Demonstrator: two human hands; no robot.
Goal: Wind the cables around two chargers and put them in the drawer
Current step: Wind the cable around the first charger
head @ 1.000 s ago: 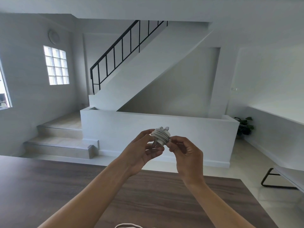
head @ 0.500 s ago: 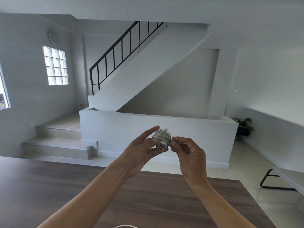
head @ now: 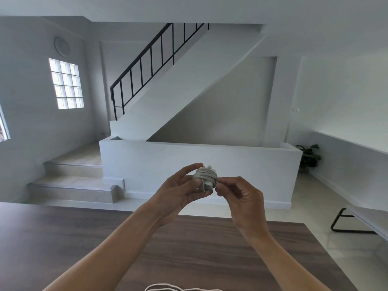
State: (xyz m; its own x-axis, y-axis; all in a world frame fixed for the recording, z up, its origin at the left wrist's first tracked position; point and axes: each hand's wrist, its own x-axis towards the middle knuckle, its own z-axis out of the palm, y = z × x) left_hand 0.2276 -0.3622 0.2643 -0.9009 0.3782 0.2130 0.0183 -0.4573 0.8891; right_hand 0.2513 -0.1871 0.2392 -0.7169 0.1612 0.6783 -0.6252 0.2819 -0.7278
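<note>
A white charger (head: 206,178) with its white cable wound in several turns around it is held up in front of me, above the far edge of the table. My left hand (head: 180,194) grips the charger from the left, index finger stretched over its top. My right hand (head: 241,196) pinches the cable's end against the right side of the bundle. At the bottom edge of the view a loop of another white cable (head: 168,288) lies on the table; its charger is out of sight. No drawer shows.
A dark wood table (head: 63,244) spreads below my arms. Beyond it are a white half wall (head: 241,164), steps at the left, a staircase with a black rail, a potted plant (head: 308,157) and a bench with a black leg (head: 344,221) at the right.
My left index finger has lifted and stretched over the charger's top. My right fingers have shifted slightly along the bundle's right side. Both hands stay at about the same height.
</note>
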